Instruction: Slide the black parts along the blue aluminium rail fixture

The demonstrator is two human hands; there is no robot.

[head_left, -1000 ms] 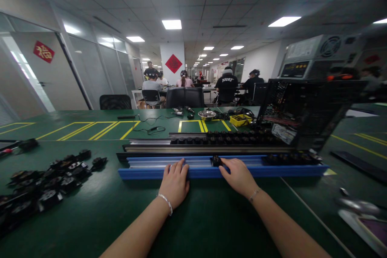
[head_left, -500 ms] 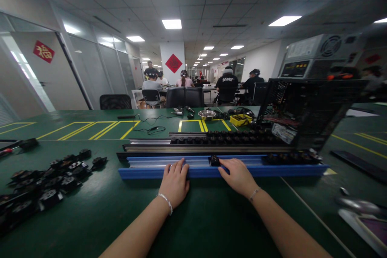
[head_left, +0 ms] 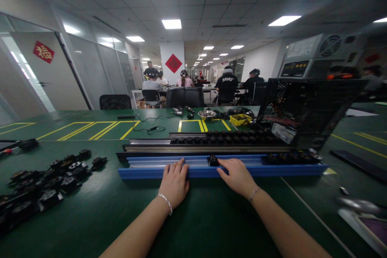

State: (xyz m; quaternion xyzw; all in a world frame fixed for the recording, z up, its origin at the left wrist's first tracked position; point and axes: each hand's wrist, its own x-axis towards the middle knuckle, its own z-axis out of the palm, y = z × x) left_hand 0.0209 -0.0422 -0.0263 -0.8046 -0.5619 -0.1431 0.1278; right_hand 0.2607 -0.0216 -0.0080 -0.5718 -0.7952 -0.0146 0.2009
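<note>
A long blue rail [head_left: 139,172] lies across the green table, with a single black part [head_left: 213,161] in its channel near the middle. My right hand [head_left: 237,175] rests over the rail's front wall, its fingertips touching the right side of that part. Left of it, my left hand [head_left: 174,183] lies on the rail with its fingers spread, holding nothing. Several black parts [head_left: 284,158] sit in a row at the rail's right end. Behind the blue rail are dark rails [head_left: 145,148], one bearing a row of black parts [head_left: 226,138].
Loose black parts [head_left: 50,179] are heaped at the left. An open computer case [head_left: 320,113] stands at the right, with power supplies [head_left: 311,54] on top. Farther back are a metal bowl [head_left: 207,115] and a yellow tray [head_left: 240,120]. People sit at distant tables.
The single black part has shifted slightly left along the rail, and my right hand's fingertips have moved with it. My left hand has stayed in place.
</note>
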